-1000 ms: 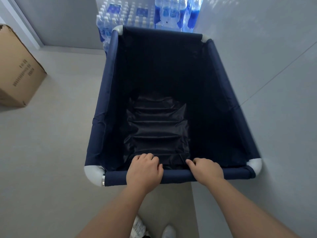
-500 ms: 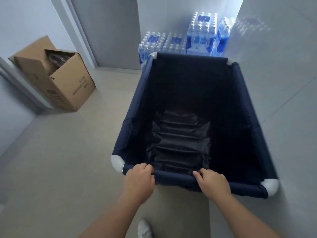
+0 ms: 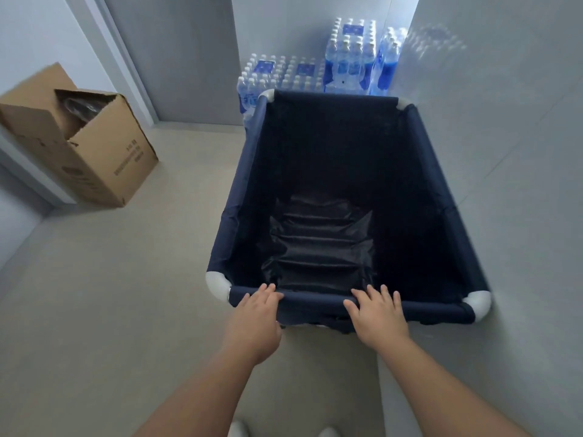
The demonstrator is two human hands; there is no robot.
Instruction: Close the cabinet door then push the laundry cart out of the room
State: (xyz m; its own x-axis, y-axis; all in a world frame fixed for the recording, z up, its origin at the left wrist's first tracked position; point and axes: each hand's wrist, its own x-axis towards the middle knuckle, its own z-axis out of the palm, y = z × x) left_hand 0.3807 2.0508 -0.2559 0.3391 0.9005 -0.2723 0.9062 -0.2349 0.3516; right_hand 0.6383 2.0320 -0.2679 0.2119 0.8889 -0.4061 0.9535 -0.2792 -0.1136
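The laundry cart point(image 3: 318, 302) is a navy fabric bin with white corner joints, empty but for a creased black liner at its bottom. It stands right alongside the grey wall on the right, its far end close to stacked water bottles. My left hand point(image 3: 255, 316) and my right hand point(image 3: 377, 315) both lie on the cart's near rim. Their fingers are stretched out flat over the bar, not curled around it. No cabinet door is in view.
An open cardboard box point(image 3: 94, 159) sits on the floor at the left, beside a wall corner. Shrink-wrapped packs of water bottles point(image 3: 315, 70) are stacked behind the cart. A grey panel with a pale frame point(image 3: 176, 58) stands at the back. Beige floor point(image 3: 110, 310) stretches left of the cart.
Both hands were clenched around the near rim; their fingers have now straightened and lie flat on it. The view has lifted, showing more of the box and the back wall.
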